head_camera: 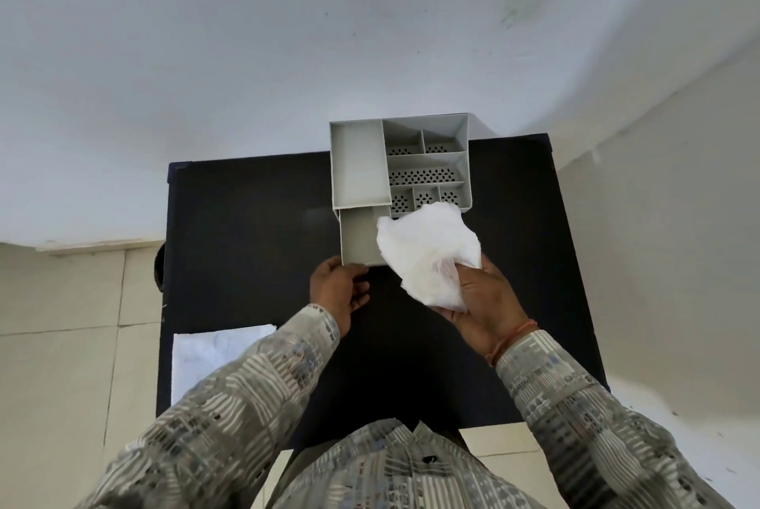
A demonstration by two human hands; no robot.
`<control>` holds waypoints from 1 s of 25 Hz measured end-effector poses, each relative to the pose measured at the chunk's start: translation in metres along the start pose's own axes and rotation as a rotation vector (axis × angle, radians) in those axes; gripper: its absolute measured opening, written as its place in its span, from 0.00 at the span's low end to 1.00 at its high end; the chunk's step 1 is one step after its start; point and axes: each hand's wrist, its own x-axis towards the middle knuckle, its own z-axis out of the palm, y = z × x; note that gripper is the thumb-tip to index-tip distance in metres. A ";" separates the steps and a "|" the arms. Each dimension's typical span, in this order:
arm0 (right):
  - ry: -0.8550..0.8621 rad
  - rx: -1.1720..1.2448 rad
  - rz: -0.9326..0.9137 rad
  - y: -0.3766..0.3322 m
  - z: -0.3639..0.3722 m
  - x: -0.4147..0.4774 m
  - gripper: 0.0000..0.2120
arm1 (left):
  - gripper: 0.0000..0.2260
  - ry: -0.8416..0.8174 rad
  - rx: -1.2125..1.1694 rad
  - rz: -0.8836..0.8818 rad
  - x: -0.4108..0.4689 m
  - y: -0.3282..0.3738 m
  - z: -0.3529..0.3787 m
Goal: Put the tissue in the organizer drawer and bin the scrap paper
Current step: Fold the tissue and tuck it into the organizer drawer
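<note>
A grey desk organizer [357, 163] with several compartments stands at the back of a black table [255, 229]. Its drawer [360, 237] is pulled out toward me. My left hand [339, 294] touches the drawer's front left corner, fingers around its edge. My right hand [483, 303] holds a crumpled white tissue [427, 253] just right of the drawer, partly over its right edge. A white sheet of scrap paper [209, 352] lies at the table's front left corner, partly hidden by my left sleeve.
A white wall rises behind the table. Tiled floor lies on the left and right. A dark round object [159, 268] peeks out at the table's left edge, mostly hidden.
</note>
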 end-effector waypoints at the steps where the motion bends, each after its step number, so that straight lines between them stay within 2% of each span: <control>1: 0.002 -0.003 0.002 0.000 0.001 0.002 0.19 | 0.16 0.001 0.001 0.006 -0.003 -0.004 -0.003; 16: 0.020 -0.039 0.051 0.011 0.017 0.001 0.15 | 0.17 -0.137 0.032 -0.152 -0.009 -0.009 -0.020; 20: -0.004 -0.004 0.061 0.015 0.021 -0.003 0.18 | 0.16 0.015 0.105 -0.216 -0.031 0.001 -0.022; 22: -0.045 0.088 0.057 0.020 0.024 -0.003 0.19 | 0.20 -0.080 -0.004 -0.208 -0.050 0.009 -0.022; 23: -0.043 0.036 0.025 0.024 0.027 -0.002 0.19 | 0.24 -0.181 -0.046 -0.206 -0.063 0.015 -0.022; 24: -0.012 -0.163 -0.060 0.028 0.028 -0.001 0.19 | 0.26 -0.261 -0.037 -0.185 -0.074 0.019 -0.023; 25: 0.034 -0.478 -0.160 0.032 0.028 0.002 0.19 | 0.25 -0.310 0.020 -0.131 -0.082 0.022 -0.023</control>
